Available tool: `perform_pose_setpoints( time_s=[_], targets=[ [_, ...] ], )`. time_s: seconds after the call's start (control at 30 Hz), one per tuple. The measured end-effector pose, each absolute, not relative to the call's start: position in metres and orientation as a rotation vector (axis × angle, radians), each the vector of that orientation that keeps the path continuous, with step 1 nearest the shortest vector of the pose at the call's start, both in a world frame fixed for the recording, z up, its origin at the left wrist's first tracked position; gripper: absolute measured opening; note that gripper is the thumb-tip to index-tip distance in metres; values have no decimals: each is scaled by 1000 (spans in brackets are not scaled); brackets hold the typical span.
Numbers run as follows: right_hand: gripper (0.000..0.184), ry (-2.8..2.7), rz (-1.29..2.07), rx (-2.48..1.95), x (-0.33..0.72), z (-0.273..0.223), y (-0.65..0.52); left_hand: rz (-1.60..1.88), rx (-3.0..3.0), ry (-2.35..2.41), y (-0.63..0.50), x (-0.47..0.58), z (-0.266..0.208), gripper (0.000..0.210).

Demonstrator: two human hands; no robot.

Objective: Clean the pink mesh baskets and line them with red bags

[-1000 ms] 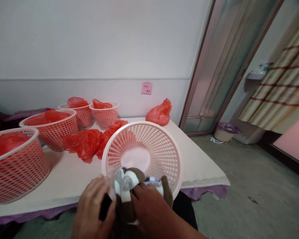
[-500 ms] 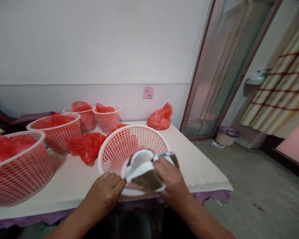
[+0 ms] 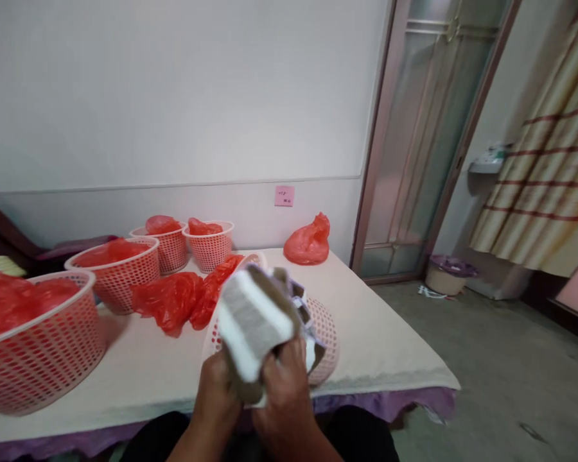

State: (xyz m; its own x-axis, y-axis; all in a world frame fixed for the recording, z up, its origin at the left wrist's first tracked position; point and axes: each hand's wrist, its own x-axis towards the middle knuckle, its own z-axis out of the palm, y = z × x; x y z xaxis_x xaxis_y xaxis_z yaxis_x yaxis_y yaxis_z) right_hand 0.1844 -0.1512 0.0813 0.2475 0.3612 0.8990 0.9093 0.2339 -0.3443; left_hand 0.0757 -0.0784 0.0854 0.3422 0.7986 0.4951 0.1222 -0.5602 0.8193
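Note:
A blurred, folded piece of striped cloth (image 3: 257,314) in white, grey and brown is held up in front of me. My left hand (image 3: 218,393) is closed on its lower left edge. Gripping the lower right part, my right hand (image 3: 285,382) also has its fingers closed, close beside the left. More bunched cloth with purple and white edges shows just past the right hand. Behind it all, a pink perforated plastic basket (image 3: 325,337) stands tilted on the table, mostly hidden by the cloth and hands.
Several pink baskets (image 3: 118,276) with red plastic bags stand along the left. Crumpled red bags (image 3: 171,298) lie on the white-covered table (image 3: 380,346). A tied red bag (image 3: 308,242) sits by the wall. A bin (image 3: 447,276) is on the floor at right.
The cloth has come up out of the basket toward me. My left hand has left the basket rim and now grips the cloth beside my right hand. The basket has tipped.

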Motion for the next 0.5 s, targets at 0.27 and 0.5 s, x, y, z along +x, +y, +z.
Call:
perform_pose_setpoints(
  time_s=[0.27,0.5],
  targets=[
    [50,-1435,-713,-1546,244,47,-141,1171,1341,980,-108,70,78,32],
    [33,-1193,-630,-1739,273,18,-138,1060,1061,961,-102,66,64,41]
  ],
)
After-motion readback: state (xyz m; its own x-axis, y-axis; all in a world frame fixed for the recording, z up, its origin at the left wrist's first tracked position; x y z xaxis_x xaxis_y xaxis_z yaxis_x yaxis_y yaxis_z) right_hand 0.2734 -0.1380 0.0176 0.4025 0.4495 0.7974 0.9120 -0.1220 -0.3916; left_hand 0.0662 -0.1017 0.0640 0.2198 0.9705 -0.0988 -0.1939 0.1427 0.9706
